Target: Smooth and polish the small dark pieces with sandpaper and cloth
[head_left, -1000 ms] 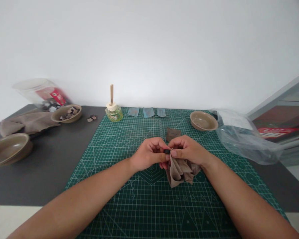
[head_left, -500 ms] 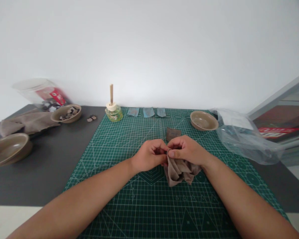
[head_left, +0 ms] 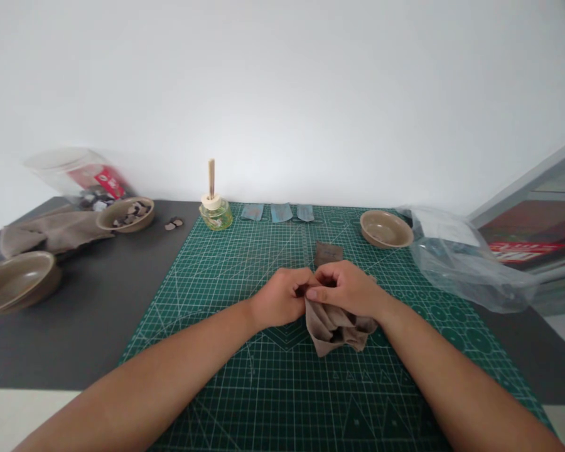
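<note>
Both my hands meet over the middle of the green cutting mat (head_left: 258,395). My right hand (head_left: 351,287) pinches the upper edge of a crumpled brown cloth (head_left: 336,329), which hangs in folds below the fingers. My left hand (head_left: 282,296) is closed against the same edge, its fingertips touching those of the right hand. What exactly lies between the fingertips is hidden. Just beyond the hands, a small dark brown square (head_left: 328,252) lies flat on the mat.
Behind the mat's middle are three bluish pieces (head_left: 281,213) and a reed diffuser (head_left: 216,213). A brown bowl (head_left: 386,230) and a clear plastic bag (head_left: 466,270) are at right. At left are a bowl of dark-and-light pieces (head_left: 132,214), another bowl (head_left: 16,282) and brown cloth (head_left: 59,231).
My hands have come closer together, the right one shifting slightly left and down. The cloth's pinched edge has moved left with it, and its folds have spread a little.
</note>
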`<state>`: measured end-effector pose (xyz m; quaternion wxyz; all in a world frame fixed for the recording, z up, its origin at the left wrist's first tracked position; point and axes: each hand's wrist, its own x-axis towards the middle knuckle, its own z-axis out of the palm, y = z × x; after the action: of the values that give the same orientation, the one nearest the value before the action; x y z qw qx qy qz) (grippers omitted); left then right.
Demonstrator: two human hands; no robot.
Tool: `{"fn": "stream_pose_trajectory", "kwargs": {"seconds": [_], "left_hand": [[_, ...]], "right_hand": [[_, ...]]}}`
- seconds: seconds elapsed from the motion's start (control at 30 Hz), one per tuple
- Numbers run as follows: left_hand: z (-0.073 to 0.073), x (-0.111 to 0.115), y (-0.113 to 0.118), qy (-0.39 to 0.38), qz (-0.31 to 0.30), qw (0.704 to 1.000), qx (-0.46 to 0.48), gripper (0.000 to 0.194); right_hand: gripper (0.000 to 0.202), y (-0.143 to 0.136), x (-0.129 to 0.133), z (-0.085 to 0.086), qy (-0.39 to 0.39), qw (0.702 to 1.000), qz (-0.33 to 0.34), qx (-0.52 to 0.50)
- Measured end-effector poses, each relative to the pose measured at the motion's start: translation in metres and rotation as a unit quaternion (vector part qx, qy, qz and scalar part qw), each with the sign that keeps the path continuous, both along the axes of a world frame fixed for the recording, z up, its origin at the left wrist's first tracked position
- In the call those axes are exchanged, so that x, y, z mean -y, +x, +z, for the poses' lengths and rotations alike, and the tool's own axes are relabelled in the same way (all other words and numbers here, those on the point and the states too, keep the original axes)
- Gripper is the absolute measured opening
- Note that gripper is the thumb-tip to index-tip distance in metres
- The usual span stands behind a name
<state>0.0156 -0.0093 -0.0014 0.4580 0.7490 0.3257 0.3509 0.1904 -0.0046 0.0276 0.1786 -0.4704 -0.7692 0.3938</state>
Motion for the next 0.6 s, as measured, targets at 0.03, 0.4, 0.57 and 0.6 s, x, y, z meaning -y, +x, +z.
{"fn": "stream_pose_trajectory", "kwargs": {"seconds": [0.03,0.4,0.57,0.6], "left_hand": [[0.0005,0.0002,0.0004,0.013,0.01,1.0,-0.007,0.004],[0.0026,0.0024,0.0003,-0.287,-0.098,0.914,0.269,0.026],[0.0043,0.0012,-0.0008,-0.339,-0.115,0.876,0.325,0.024],[0.004,0.0007,-0.0006,-0.341,-0.118,0.874,0.327,0.024]], "right_hand": [[0.039,-0.0007,0.0003,0.0004,0.0,1.0,-0.005,-0.001],[0.038,0.0078,0.0029,0.0045,-0.156,0.961,0.059,-0.222],[0.028,0.0074,0.0038,0.0018,-0.21,0.931,0.066,-0.292],[0.027,0.0075,0.0035,0.0007,-0.205,0.932,0.056,-0.293]]}}
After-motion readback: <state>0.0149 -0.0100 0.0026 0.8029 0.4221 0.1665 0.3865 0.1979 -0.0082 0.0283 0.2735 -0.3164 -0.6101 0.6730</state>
